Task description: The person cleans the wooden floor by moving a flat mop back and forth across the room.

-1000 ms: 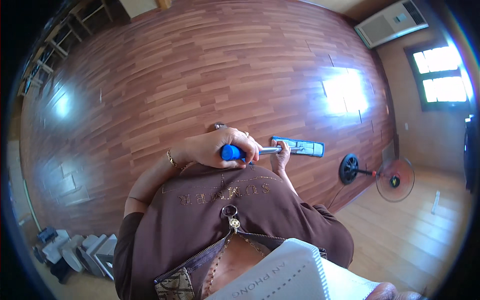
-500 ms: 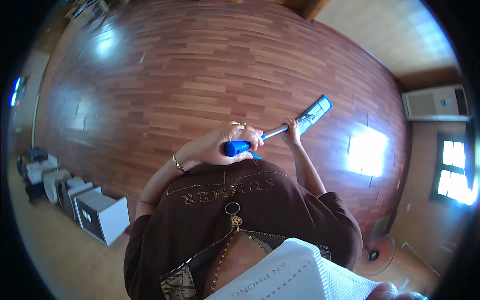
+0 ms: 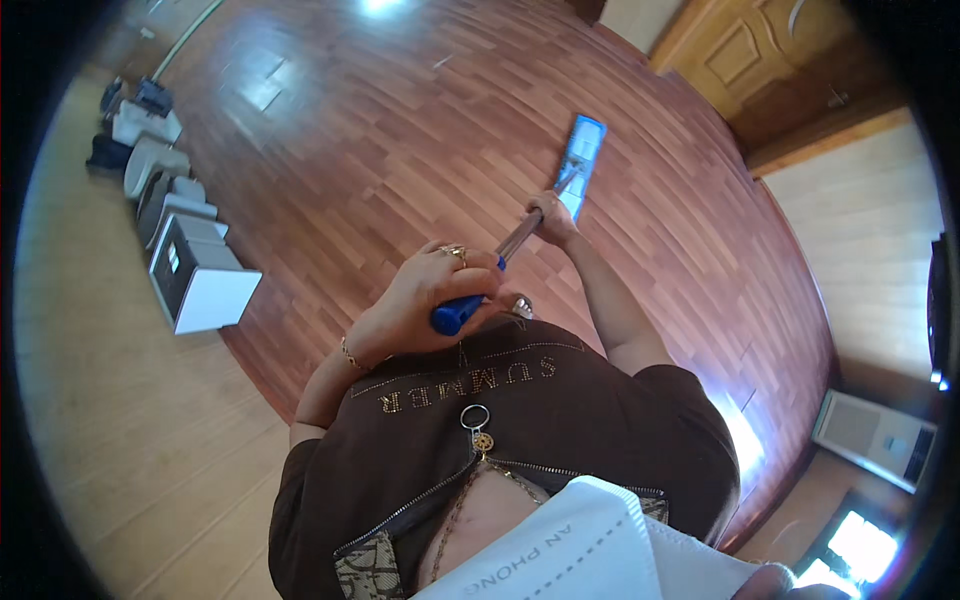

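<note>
With the left hand [image 3: 430, 292] wrapped round the grip [image 3: 455, 317] and right hand [image 3: 551, 218] round the mop pole [image 3: 518, 237], even pressure should keep the pad [image 3: 588, 143] flat on the floor [image 3: 400, 180].

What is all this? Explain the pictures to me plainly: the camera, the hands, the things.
There is no machine here, only a person with two bare hands. The camera sits on the person's head and looks down; its wide lens bends straight edges near the rim. So you see the brown shirt from above and a white mask close to the lens.

Both hands hold a mop: the left hand has the blue grip, the right hand the pole lower down, near the flat mop head, which appears to rest on the wood floor.

Around them are a door at upper right and a white box at left.
</note>
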`<state>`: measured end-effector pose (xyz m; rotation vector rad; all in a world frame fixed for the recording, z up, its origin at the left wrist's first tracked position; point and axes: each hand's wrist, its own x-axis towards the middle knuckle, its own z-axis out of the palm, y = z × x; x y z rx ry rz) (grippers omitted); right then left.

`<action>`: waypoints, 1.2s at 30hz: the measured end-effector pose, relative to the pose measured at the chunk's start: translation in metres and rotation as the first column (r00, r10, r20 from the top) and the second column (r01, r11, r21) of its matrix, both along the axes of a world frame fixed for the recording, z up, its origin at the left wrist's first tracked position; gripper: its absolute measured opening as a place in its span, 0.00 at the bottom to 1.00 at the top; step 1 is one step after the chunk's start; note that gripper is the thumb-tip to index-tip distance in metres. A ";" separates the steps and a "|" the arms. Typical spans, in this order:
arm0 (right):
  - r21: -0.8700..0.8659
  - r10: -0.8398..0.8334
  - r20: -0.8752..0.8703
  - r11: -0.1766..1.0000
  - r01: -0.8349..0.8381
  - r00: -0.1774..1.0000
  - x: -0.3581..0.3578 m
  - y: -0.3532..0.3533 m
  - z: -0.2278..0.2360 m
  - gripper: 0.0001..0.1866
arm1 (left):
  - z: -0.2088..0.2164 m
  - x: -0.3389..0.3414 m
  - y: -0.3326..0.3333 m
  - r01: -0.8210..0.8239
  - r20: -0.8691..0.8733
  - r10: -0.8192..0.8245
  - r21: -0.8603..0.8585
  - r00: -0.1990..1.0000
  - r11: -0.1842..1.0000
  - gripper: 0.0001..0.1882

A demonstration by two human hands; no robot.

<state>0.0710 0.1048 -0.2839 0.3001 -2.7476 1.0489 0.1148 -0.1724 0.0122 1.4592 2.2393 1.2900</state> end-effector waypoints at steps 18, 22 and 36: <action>-0.152 0.936 0.012 0.350 -0.924 0.352 -0.040 -0.347 0.039 0.06 | 0.070 0.101 -0.127 -0.614 -0.375 0.586 0.054 0.719 0.788 0.13; -0.179 0.968 0.200 0.190 -0.965 0.153 -0.006 -0.398 0.056 0.05 | 0.097 0.127 -0.145 -0.690 -0.402 0.647 0.050 0.648 0.722 0.16; -0.045 0.910 0.328 0.283 -0.958 0.253 0.054 -0.376 0.122 0.04 | 0.113 0.165 -0.203 -0.534 -0.369 0.546 0.144 0.752 0.833 0.27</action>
